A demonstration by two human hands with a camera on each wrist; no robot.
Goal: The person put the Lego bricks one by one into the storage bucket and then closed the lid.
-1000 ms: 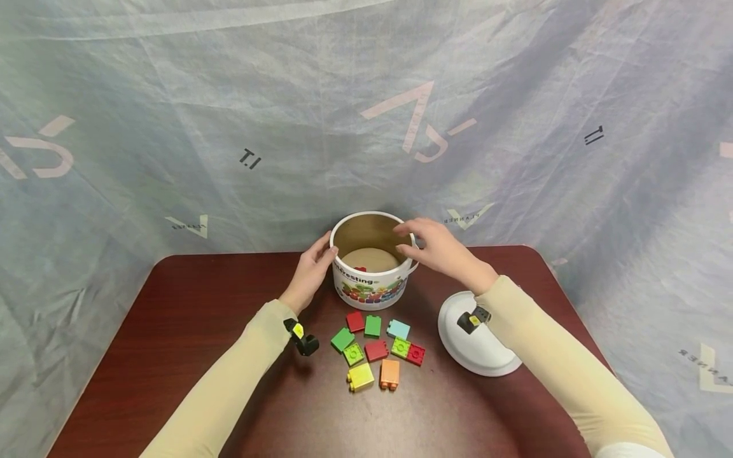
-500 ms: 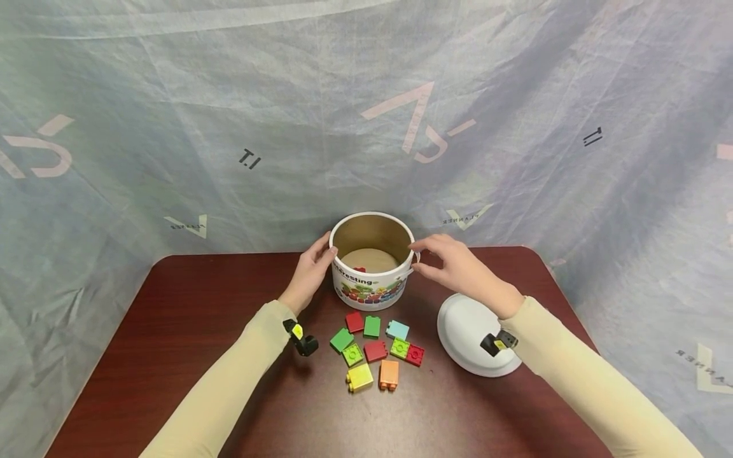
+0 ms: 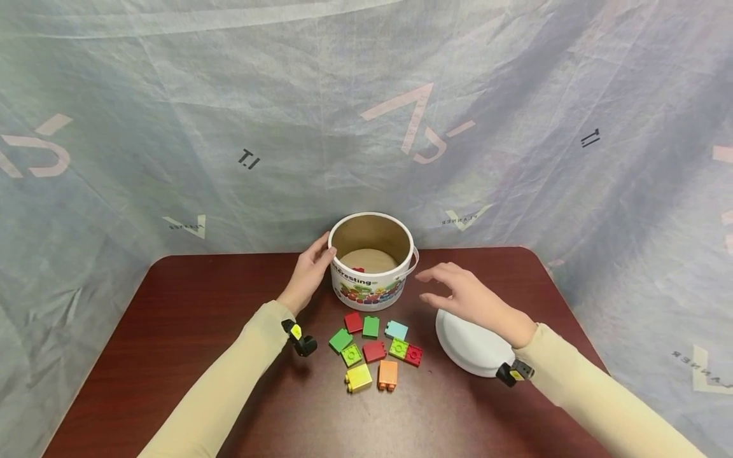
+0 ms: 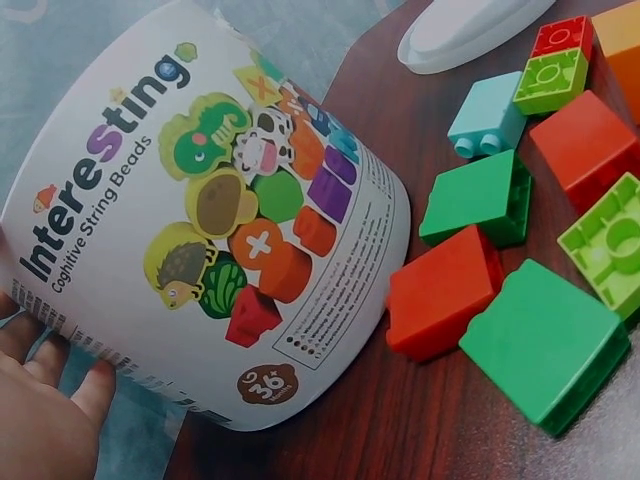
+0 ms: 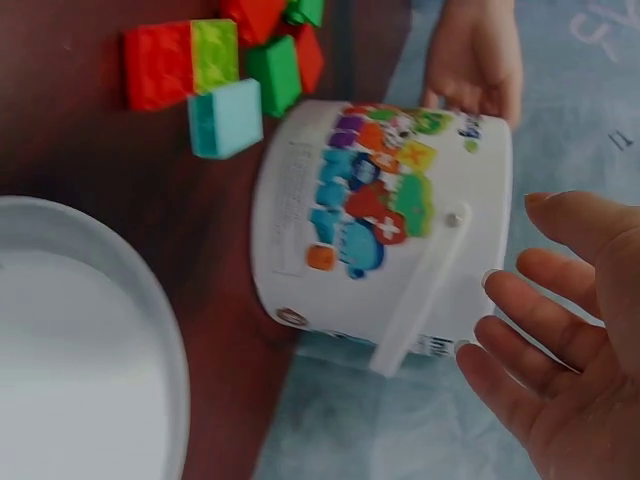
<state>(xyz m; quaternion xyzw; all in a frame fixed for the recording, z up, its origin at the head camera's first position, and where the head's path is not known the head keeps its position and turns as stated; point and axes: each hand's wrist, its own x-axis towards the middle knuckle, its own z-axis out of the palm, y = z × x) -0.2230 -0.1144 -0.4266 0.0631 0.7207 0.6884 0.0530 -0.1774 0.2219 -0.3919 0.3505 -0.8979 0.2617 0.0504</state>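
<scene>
A white bucket point(image 3: 369, 291) with printed pictures and "Interesting" lettering stands upright at the back middle of the table. Just under its rim, my left hand point(image 3: 306, 277) rests on the outer left wall, fingers and thumb spread along it. A small red piece point(image 3: 358, 270) lies inside on the bottom. My right hand point(image 3: 466, 299) hovers right of the bucket with nothing in it, its fingers apart and slightly bent in the right wrist view. The bucket's white handle point(image 5: 420, 290) hangs down on that side. Under the right hand lies a round white lid point(image 3: 466, 346), partly covered by it.
In front of the bucket lie several toy building blocks: red point(image 3: 375, 351), green point(image 3: 371, 327), light blue point(image 3: 396, 330), yellow point(image 3: 359, 378) and orange point(image 3: 387, 375). Grey fabric point(image 3: 309, 127) hangs behind the dark red table point(image 3: 195, 331).
My right hand has drawn back from over the bucket's right rim, past the handle, to the right and nearer the lid. The left hand stays at the bucket's wall.
</scene>
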